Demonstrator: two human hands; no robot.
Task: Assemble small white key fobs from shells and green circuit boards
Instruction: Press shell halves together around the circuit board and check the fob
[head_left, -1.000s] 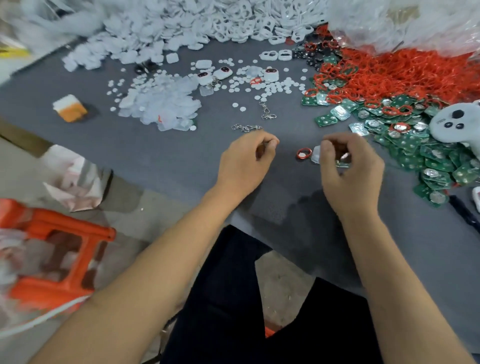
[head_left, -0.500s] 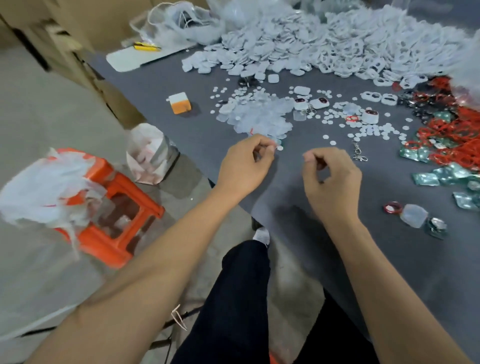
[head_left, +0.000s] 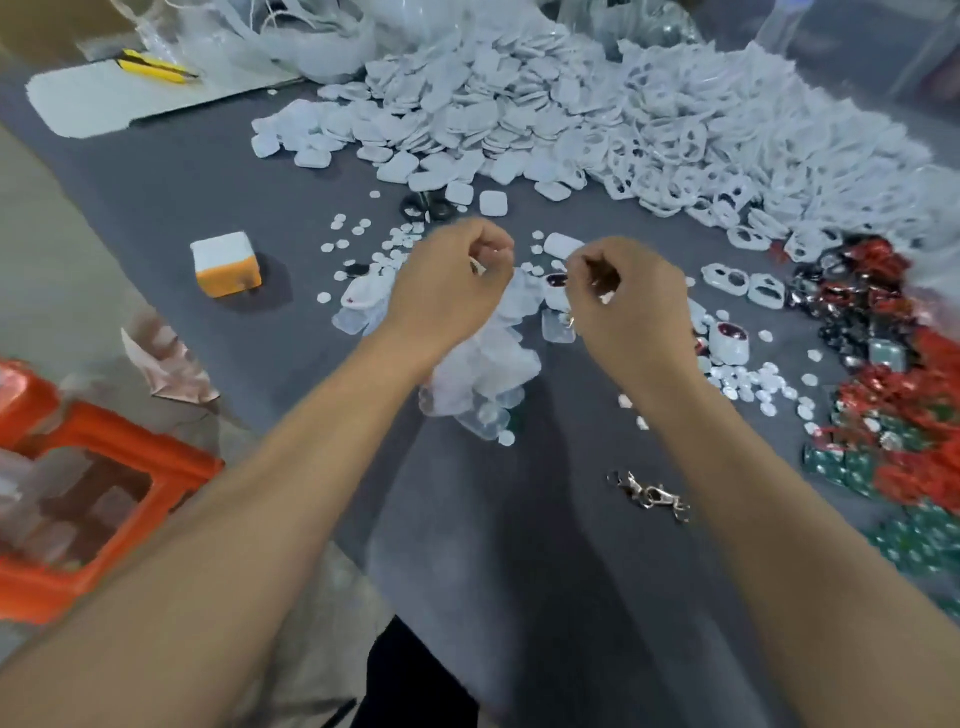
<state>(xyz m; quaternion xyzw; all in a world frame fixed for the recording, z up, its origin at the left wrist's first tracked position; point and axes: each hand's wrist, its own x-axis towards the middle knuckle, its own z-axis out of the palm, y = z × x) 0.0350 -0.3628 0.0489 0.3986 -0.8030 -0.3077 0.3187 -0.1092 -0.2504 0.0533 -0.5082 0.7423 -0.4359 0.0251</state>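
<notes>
My left hand (head_left: 452, 283) and my right hand (head_left: 628, 299) hover side by side over the grey table (head_left: 545, 545), both with fingertips pinched together. Whether anything sits in either pinch I cannot tell. Under them lies a heap of translucent pads (head_left: 483, 374). A big pile of white shells (head_left: 467, 104) and ring-shaped shell frames (head_left: 701, 140) fills the far side. Green circuit boards (head_left: 841, 462) lie at the right edge, mixed with red rings (head_left: 909, 395). A partly built white fob (head_left: 730, 343) rests right of my right hand.
A metal keychain clasp (head_left: 649, 493) lies on the table near my right forearm. Small white discs (head_left: 753, 384) are scattered about. An orange and white block (head_left: 226, 265) stands at the left, a yellow cutter (head_left: 156, 67) far left, and an orange stool (head_left: 78, 493) off the table edge.
Both hands have moved away from the green boards, leftward and forward, to above the translucent pads. The view swung left, then forward. Fingers stayed pinched throughout.
</notes>
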